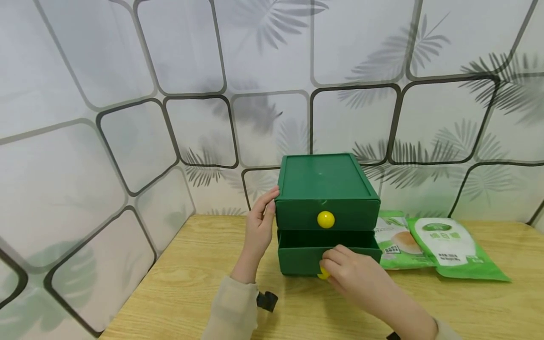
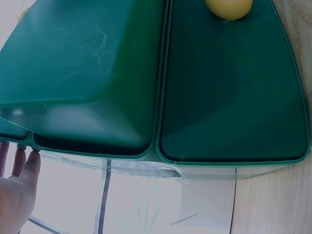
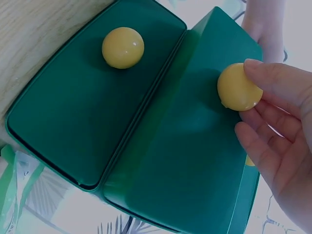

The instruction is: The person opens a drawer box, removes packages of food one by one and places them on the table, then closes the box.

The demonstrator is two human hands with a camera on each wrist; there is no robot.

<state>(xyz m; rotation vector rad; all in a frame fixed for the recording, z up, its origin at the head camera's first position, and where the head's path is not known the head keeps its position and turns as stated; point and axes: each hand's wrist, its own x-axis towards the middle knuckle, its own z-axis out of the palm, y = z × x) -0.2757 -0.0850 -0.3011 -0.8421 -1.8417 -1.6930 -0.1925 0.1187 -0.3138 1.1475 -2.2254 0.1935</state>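
A green cabinet with yellow knobs has its middle drawer pulled partly out. That drawer's interior looks dark, and its contents cannot be made out. My right hand pinches the middle drawer's knob between thumb and fingers. Below it, the bottom drawer is closed, as both wrist views show; the pulled-out drawer mostly hides it in the head view. The top drawer is closed too. My left hand rests against the cabinet's left side near the top front corner, its fingers extended.
Two green and white packets lie to the right of the cabinet on the wooden table. Behind the table hangs a patterned curtain. A small black object shows beside my left sleeve.
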